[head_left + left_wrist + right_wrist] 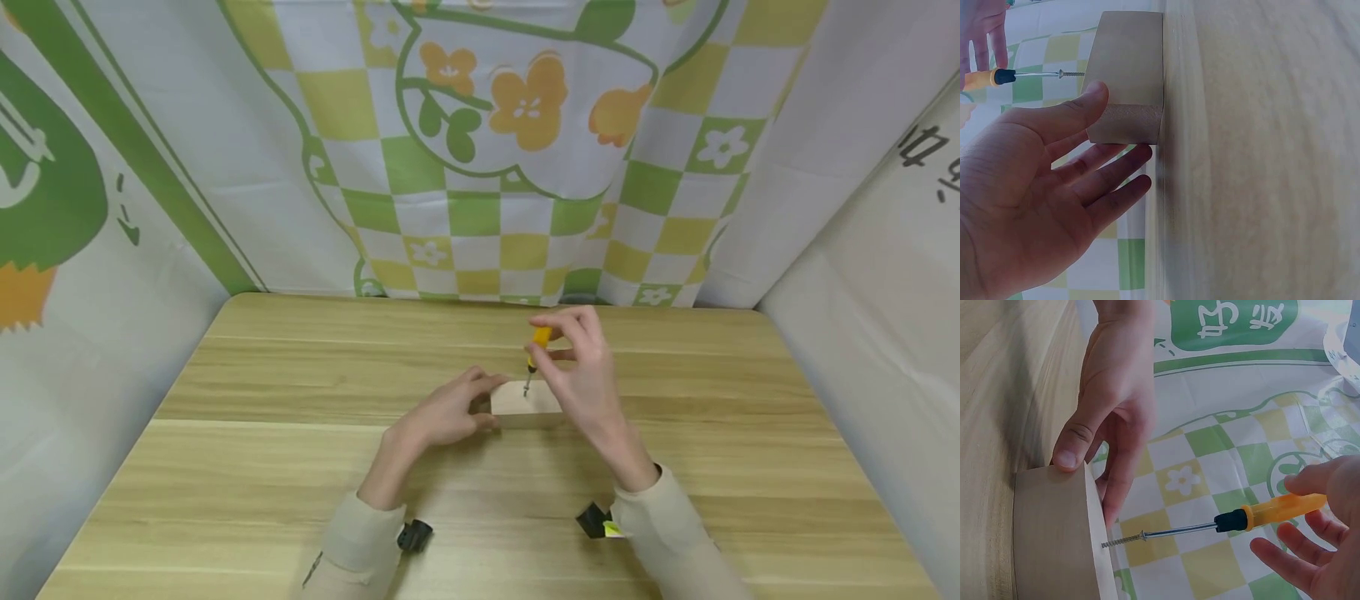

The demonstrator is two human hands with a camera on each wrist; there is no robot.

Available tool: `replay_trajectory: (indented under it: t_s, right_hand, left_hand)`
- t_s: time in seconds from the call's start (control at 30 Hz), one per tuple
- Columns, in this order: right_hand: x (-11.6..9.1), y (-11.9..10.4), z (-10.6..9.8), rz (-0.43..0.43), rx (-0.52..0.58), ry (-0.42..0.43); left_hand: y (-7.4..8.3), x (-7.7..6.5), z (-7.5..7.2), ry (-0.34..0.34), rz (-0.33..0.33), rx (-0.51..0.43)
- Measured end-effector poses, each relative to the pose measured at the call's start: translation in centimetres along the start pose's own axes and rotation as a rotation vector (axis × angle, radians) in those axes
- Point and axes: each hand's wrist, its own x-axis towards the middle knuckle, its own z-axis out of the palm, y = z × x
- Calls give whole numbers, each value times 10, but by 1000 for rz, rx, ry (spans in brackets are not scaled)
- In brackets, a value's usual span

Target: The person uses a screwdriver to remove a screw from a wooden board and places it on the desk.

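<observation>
A pale wooden block lies flat on the table. My left hand grips its left end, the thumb on the near face and fingers on the far side. A screw stands upright in the block's top, much of its thread still showing. The tip of a screwdriver with a yellow-orange handle and black collar meets the screw head. My right hand holds the handle from above between thumb and fingers. In the left wrist view, the screw and the shaft line up.
The wood-grain table extends around the block. Behind it hangs a curtain with green and yellow checks and flowers, and white printed cloth closes the sides. Black wrist devices sit at both sleeves.
</observation>
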Motion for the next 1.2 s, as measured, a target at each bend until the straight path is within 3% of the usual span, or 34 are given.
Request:
replay_trajectory:
  t_s: [0.33, 0.8, 1.0, 1.2]
  right_hand:
    - [1, -1, 0, -21, -75, 18]
    - [0, -1, 3, -33, -10, 17]
    - [0, 1, 2, -59, -34, 58]
    - [0, -1, 1, -67, -66, 33]
  left_hand:
    - [0, 1, 1, 0, 4, 13]
    - [0, 1, 1, 1, -9, -11]
    - [1, 1, 0, 4, -9, -7]
    - [1, 1, 1, 4, -7, 2]
